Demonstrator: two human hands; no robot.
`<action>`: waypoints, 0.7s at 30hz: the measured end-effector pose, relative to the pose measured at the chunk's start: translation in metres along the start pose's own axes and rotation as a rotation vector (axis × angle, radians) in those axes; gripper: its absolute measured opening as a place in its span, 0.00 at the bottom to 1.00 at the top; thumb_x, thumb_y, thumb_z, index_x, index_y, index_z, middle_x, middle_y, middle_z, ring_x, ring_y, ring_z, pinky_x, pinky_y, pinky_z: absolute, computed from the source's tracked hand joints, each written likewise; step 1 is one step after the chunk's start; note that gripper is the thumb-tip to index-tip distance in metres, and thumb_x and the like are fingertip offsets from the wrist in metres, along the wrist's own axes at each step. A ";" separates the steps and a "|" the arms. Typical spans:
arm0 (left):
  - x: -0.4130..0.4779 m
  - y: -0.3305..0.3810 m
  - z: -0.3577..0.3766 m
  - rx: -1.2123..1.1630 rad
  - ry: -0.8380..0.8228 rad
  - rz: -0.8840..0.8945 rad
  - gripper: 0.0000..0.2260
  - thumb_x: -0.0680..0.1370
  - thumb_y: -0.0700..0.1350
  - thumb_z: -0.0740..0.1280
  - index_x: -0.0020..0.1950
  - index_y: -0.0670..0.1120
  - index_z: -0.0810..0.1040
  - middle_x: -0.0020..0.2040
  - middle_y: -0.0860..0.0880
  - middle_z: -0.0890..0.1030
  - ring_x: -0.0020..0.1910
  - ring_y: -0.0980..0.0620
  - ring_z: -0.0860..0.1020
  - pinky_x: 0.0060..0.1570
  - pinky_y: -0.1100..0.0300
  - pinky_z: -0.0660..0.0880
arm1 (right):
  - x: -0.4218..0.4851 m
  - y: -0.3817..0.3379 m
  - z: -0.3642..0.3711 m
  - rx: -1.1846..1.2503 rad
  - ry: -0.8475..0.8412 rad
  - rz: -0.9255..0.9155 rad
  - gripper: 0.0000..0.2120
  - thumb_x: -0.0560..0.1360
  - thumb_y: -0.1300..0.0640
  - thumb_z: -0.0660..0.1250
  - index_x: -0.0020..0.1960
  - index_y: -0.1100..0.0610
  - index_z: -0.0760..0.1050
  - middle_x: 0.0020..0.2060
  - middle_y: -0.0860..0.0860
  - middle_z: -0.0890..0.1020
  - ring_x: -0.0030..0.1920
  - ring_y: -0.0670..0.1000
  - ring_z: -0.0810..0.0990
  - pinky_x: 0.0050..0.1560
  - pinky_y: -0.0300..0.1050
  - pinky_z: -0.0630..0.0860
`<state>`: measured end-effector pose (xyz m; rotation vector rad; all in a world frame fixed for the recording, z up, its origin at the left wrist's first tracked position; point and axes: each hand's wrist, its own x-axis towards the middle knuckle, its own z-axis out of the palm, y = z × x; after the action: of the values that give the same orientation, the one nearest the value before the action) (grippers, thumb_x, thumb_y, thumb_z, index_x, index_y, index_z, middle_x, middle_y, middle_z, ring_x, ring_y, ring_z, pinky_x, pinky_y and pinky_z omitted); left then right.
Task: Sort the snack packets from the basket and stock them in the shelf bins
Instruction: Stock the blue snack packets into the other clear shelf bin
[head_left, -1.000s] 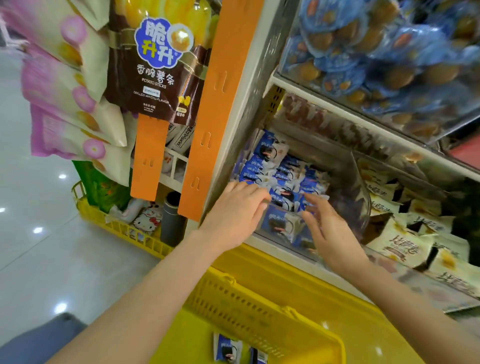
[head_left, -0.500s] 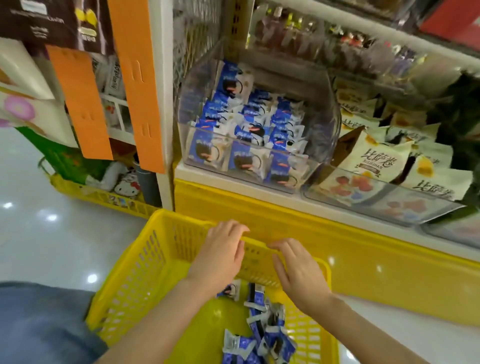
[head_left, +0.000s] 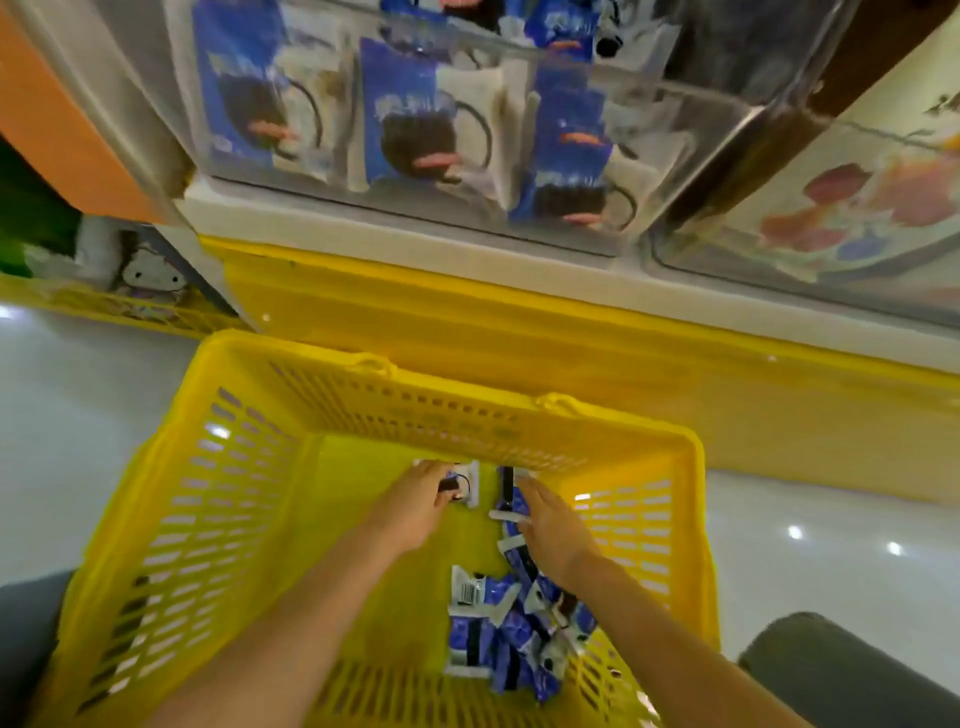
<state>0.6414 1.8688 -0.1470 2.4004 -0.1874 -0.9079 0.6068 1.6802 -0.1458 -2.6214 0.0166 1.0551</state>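
A yellow plastic basket (head_left: 244, 467) stands on the floor below the shelf. Blue-and-white snack packets (head_left: 511, 636) lie in a heap on its bottom near the right wall, and a few more lie toward its far end. Both my arms reach down into it. My left hand (head_left: 413, 501) has its fingers and thumb round the edge of one snack packet (head_left: 466, 486) at the far end. My right hand (head_left: 553, 527) lies with straight fingers on the loose packets (head_left: 506, 506) beside it. Above, a clear shelf bin (head_left: 322, 205) holds the same blue packets upright.
A second clear bin (head_left: 831, 228) with other snacks sits to the right on the white shelf edge (head_left: 415, 244). A yellow base panel (head_left: 519, 332) runs below the shelf. Another yellow basket (head_left: 104, 306) with plush items stands at far left. Glossy floor lies on both sides.
My hands left the shelf bin, passed over the basket rim and are now down at the packets on the basket bottom. My view has tilted down.
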 end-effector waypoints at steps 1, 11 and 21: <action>0.006 -0.002 0.004 0.014 -0.006 -0.008 0.19 0.81 0.42 0.58 0.72 0.46 0.63 0.69 0.44 0.68 0.64 0.46 0.70 0.60 0.56 0.67 | 0.004 0.001 0.004 0.014 -0.008 0.007 0.30 0.81 0.60 0.56 0.77 0.56 0.44 0.77 0.51 0.50 0.74 0.54 0.56 0.72 0.48 0.59; 0.032 -0.019 0.037 0.266 0.033 -0.144 0.21 0.80 0.48 0.59 0.72 0.45 0.61 0.68 0.43 0.65 0.67 0.45 0.63 0.64 0.56 0.61 | 0.027 0.001 0.025 0.298 0.137 0.146 0.31 0.74 0.50 0.69 0.71 0.56 0.59 0.69 0.53 0.62 0.68 0.55 0.65 0.63 0.50 0.69; 0.027 -0.002 0.056 -0.661 0.049 -0.447 0.13 0.75 0.42 0.69 0.55 0.35 0.77 0.54 0.38 0.80 0.53 0.42 0.78 0.43 0.57 0.71 | 0.028 -0.011 0.024 0.356 0.072 0.124 0.20 0.78 0.50 0.62 0.67 0.56 0.66 0.63 0.55 0.72 0.59 0.55 0.74 0.54 0.44 0.70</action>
<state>0.6254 1.8365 -0.1977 1.8539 0.6023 -0.9152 0.6121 1.7004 -0.1778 -2.3546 0.3538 0.8996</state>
